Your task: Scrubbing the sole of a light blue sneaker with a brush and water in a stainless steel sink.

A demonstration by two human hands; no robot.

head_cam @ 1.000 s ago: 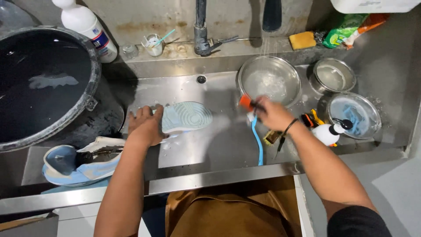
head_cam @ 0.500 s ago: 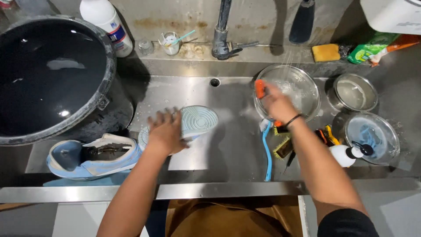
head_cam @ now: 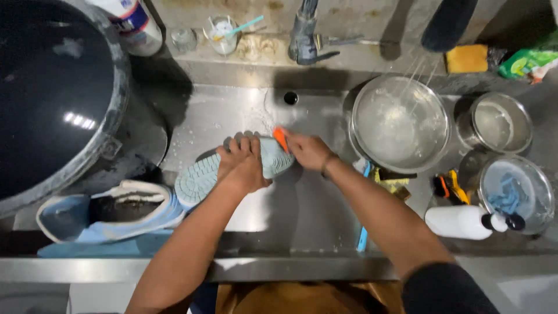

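My left hand grips a pale blue sneaker held sole-up in the middle of the steel sink. My right hand is closed on an orange-handled brush and presses it against the sole's toe end. The brush's bristles are hidden under my fingers. The matching sneaker, blue and white, lies upright at the sink's front left.
A big black tub of water fills the left. A steel bowl of soapy water, two smaller bowls, a white bottle, a blue brush handle and a yellow sponge sit right. The tap is behind.
My right hand left the soapy bowl and brought the orange brush left onto the sneaker's sole. My left hand kept its hold on the sneaker.
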